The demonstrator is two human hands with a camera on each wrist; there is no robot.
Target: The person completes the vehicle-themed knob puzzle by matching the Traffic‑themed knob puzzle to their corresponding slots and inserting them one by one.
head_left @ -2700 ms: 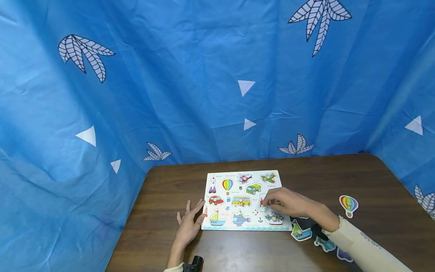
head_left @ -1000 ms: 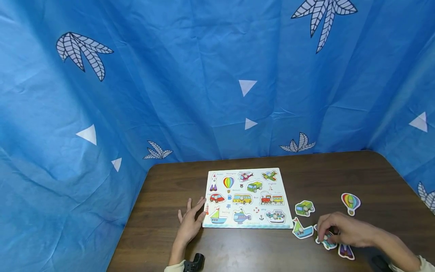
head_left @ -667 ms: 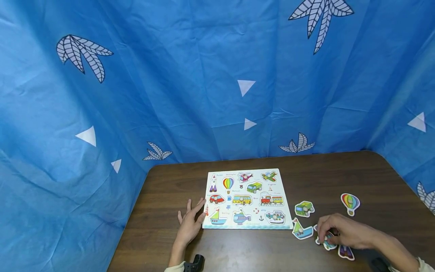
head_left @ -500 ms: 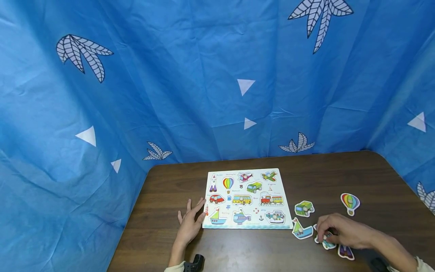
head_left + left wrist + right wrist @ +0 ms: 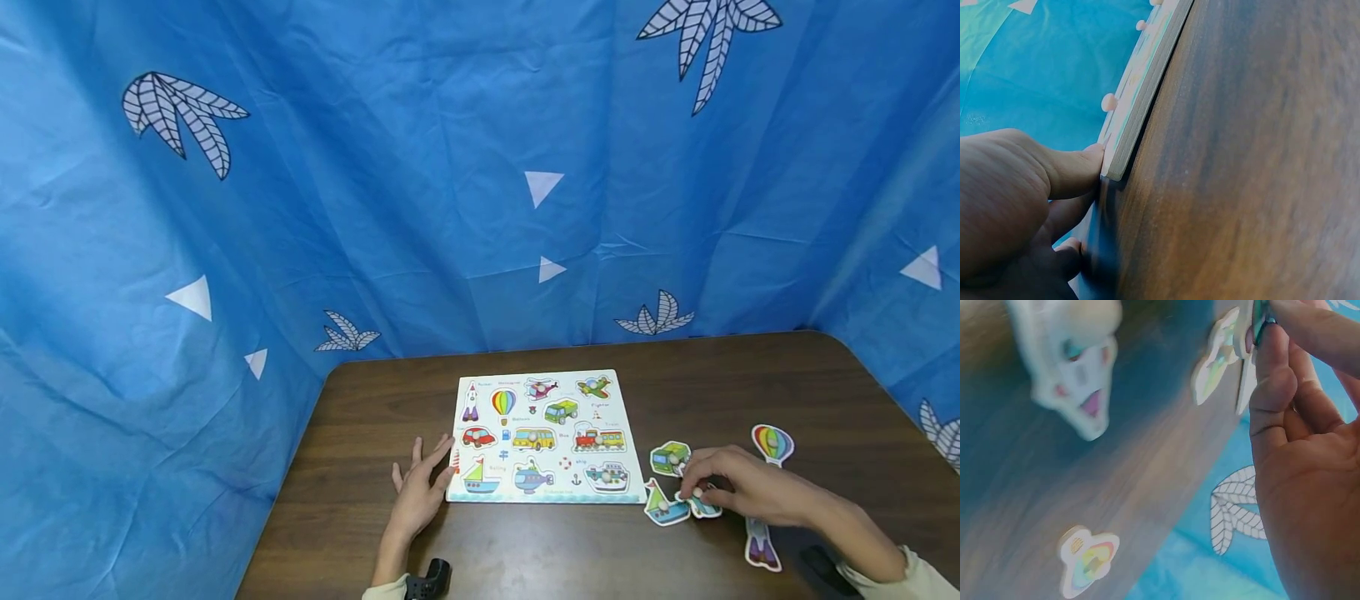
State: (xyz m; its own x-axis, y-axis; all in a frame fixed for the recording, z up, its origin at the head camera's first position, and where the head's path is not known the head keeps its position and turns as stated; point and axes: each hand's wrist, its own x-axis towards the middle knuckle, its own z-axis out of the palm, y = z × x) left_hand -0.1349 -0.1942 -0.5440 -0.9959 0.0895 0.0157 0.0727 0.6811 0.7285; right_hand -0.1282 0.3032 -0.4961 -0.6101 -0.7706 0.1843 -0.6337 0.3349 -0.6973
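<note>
A white vehicle puzzle board [image 5: 491, 421] lies on the table. At its left edge my left hand [image 5: 422, 492] rests with fingers extended; in the left wrist view the thumb [image 5: 1075, 169] touches the board's corner. My right hand [image 5: 738, 483], right of the board, pinches a teal-blue puzzle piece [image 5: 706, 508] between thumb and fingers. Its picture is mostly covered. Beside that piece lie a sailboat piece [image 5: 666, 510] and a green truck piece [image 5: 667, 457]. The rocket piece [image 5: 762, 552] lies nearer the front, partly under the right arm.
A balloon piece [image 5: 772, 442] lies just behind the right forearm. The brown wooden table [image 5: 570, 558] ends at the back against a blue curtain [image 5: 450, 208] with leaf prints. Round knobs [image 5: 1109, 102] stick up from the board.
My right hand left the train on the board, went to the loose pieces, and has now shifted the teal-blue piece left and back, uncovering the rocket piece more. The left hand has stayed put.
</note>
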